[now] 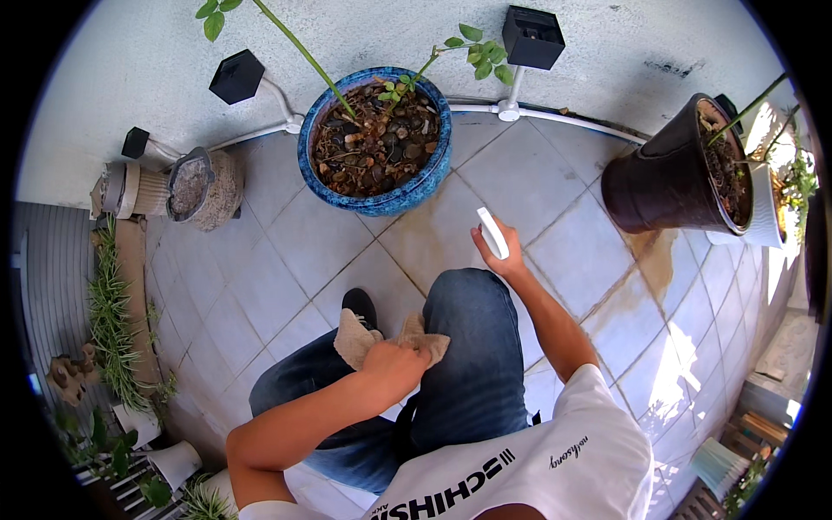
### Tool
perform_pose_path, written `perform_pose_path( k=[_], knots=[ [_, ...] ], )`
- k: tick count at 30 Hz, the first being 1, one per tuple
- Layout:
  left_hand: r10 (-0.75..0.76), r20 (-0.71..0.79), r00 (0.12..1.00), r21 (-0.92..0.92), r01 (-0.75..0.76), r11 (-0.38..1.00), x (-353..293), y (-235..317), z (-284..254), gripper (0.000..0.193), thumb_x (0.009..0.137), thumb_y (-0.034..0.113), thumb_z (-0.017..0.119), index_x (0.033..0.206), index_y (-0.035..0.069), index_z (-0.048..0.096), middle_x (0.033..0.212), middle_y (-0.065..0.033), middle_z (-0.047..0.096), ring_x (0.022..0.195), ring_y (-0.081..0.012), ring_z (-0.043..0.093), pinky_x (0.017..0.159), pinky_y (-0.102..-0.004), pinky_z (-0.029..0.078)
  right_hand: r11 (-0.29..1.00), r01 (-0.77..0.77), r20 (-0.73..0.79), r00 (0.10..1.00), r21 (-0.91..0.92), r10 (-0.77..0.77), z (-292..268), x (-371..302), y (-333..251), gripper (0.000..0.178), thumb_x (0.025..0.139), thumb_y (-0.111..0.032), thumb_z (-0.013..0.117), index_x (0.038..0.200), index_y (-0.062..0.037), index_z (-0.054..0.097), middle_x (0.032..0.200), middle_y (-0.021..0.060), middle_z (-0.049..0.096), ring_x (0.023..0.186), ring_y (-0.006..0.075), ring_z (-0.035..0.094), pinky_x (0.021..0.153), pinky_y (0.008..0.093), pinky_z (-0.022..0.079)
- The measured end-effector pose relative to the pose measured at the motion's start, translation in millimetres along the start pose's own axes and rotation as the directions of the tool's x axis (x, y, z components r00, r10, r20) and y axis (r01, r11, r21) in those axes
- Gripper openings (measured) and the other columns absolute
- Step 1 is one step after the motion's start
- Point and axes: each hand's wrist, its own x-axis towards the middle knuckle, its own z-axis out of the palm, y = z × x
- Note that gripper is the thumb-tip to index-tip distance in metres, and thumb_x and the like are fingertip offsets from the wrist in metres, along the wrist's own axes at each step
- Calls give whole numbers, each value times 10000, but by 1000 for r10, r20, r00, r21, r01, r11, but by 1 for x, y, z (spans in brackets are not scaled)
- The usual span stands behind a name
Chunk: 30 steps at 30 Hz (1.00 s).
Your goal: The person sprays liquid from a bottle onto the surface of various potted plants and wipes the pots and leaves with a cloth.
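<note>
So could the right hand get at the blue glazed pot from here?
Probably yes: only floor tiles show between the right hand and the blue glazed pot, though the hand is occupied by a white object.

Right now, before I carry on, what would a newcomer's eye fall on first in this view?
Probably the bright blue glazed pot, full of dark pebbles, at the upper middle of the view. Next, below and right of it, the white object in the right hand, then the tan cloth bunched in the left hand by the knees.
</note>
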Motion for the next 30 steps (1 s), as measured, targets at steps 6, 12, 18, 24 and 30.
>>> perform_pose_path(
  k=[6, 12, 18, 24, 30],
  knots=[
    [51, -29, 998, 31, -50, 998, 7, -7, 6, 219, 876, 143, 548, 1086, 82, 570, 851, -143, 674, 707, -318, 690, 584, -428, 527, 991, 131, -109, 985, -3, -131, -6, 64, -30, 149, 852, -149, 694, 874, -33, 602, 693, 120, 633, 602, 247, 644, 593, 326, 502],
    [32, -59, 998, 113, -25, 993, 1, 6, 10, 289, 808, 109, 597, 1093, 73, 571, 848, -143, 678, 703, -295, 697, 571, -413, 529, 994, 105, -61, 992, -32, -107, 2, 68, -11, 199, 862, -235, 688, 854, -55, 603, 705, 133, 637, 622, 318, 645, 595, 382, 506],
    [56, -87, 995, 90, -48, 995, -4, 11, 9, 338, 790, 107, 610, 1120, 49, 568, 855, -156, 674, 684, -300, 692, 589, -393, 534, 984, 56, 336, 942, -169, 4, 23, -2, 58, 251, 876, -326, 658, 897, -84, 597, 744, 155, 656, 678, 365, 656, 625, 427, 519],
    [77, -113, 991, 70, -69, 995, -6, 15, 17, 333, 801, 113, 596, 1125, 43, 568, 851, -166, 671, 685, -305, 690, 588, -403, 541, 985, -128, 433, 886, -119, 168, 43, -46, 58, 272, 881, -313, 688, 931, -66, 587, 788, 171, 667, 746, 382, 665, 643, 442, 511],
    [3, -13, 1000, -26, -3, 1000, -6, 1, -10, 293, 911, 219, 559, 1143, 39, 562, 847, -167, 668, 703, -322, 683, 620, -411, 537, 930, -355, 104, 925, -98, 364, 37, -59, 62, 312, 871, -286, 715, 1041, -64, 575, 928, 188, 663, 868, 353, 661, 745, 454, 505]
  ],
)
